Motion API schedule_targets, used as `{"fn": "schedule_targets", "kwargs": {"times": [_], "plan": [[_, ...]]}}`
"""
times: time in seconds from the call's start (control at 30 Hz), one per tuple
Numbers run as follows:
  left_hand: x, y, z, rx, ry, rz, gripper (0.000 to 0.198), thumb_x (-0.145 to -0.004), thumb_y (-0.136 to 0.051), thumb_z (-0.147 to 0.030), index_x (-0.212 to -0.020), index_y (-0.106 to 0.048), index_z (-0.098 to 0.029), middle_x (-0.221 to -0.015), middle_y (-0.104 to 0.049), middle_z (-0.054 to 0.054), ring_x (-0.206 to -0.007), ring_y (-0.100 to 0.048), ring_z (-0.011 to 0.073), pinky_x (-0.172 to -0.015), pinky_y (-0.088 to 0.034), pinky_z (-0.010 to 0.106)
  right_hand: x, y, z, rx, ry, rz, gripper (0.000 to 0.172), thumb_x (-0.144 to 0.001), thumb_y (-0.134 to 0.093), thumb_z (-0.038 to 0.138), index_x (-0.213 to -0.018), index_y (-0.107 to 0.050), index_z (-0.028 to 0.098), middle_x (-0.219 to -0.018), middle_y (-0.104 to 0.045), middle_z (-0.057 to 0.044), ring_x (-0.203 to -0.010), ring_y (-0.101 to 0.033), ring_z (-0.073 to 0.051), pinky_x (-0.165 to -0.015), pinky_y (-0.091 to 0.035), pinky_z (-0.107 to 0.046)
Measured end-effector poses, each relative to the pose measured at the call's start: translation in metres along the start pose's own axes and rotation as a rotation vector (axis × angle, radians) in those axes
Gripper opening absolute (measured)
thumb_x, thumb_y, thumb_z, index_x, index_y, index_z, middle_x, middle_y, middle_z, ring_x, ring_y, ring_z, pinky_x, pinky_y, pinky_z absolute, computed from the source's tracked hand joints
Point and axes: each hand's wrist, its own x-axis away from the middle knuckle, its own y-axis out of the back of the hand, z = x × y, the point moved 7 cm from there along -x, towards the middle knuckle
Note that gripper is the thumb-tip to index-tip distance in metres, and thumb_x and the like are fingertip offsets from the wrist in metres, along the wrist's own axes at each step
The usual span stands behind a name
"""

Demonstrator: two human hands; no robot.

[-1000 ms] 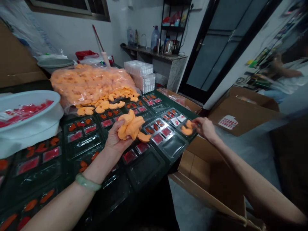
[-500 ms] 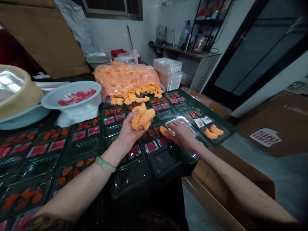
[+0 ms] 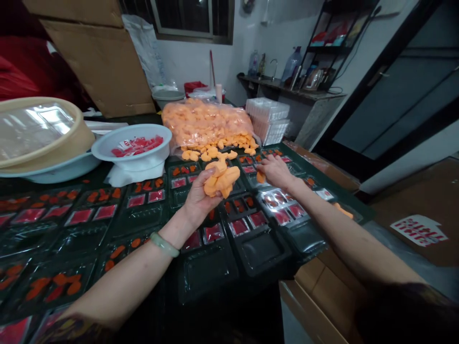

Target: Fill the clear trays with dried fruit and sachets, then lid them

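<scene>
My left hand [image 3: 201, 198], with a pale green bangle on its wrist, is closed around a bunch of curved light-orange pieces [image 3: 223, 180], foam-like in look. Farther forward and to the right, my right hand [image 3: 278, 171] has its fingers bent over a single light-orange piece [image 3: 260, 177], above the farther trays. Its fingertips are partly hidden. Around both hands lie clear plastic trays [image 3: 263, 251] with moulded compartments. Many of them hold small red-orange pieces [image 3: 238, 205] and flat red packets [image 3: 239, 227]; their large front compartments are bare in several trays.
Behind the trays lies a big clear bag of light-orange pieces [image 3: 208, 122], some spilled in front. A white bowl of red packets [image 3: 132, 129] and a cream basin [image 3: 77, 136] stand left. Stacked clear trays [image 3: 267, 119] are at the back; an open cardboard box [image 3: 304, 306] is below right.
My right hand has moved forward from the nearer trays to the farther ones, with an orange piece at its fingers. My left hand keeps its bunch. The view has swung slightly left.
</scene>
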Motion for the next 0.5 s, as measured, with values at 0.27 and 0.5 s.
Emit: {"fn": "schedule_targets", "kwargs": {"times": [0.27, 0.5], "plan": [[-0.014, 0.004, 0.003, 0.007, 0.006, 0.02, 0.029, -0.069, -0.057, -0.023, -0.095, -0.055, -0.011, -0.082, -0.064, 0.011, -0.064, -0.063, 0.0176, -0.032, -0.034, 0.013, -0.018, -0.014, 0.022, -0.289, -0.094, -0.111, 0.024, -0.084, -0.043, 0.019, -0.099, -0.061, 0.013, -0.099, -0.057, -0.015, -0.09, -0.05, -0.024, -0.075, -0.036, -0.034], [-0.025, 0.011, 0.008, -0.077, -0.049, 0.025, 0.027, -0.067, -0.06, -0.018, -0.092, -0.054, -0.015, -0.069, -0.063, 0.003, -0.051, -0.058, 0.0135, -0.034, -0.038, 0.017, 0.023, 0.056, 0.066, -1.374, -0.222, -0.171, 0.034, -0.083, -0.046, 0.05, -0.085, -0.055, 0.017, -0.065, -0.05, 0.001, -0.055, -0.045, -0.011, -0.047, -0.033, -0.022]]}}
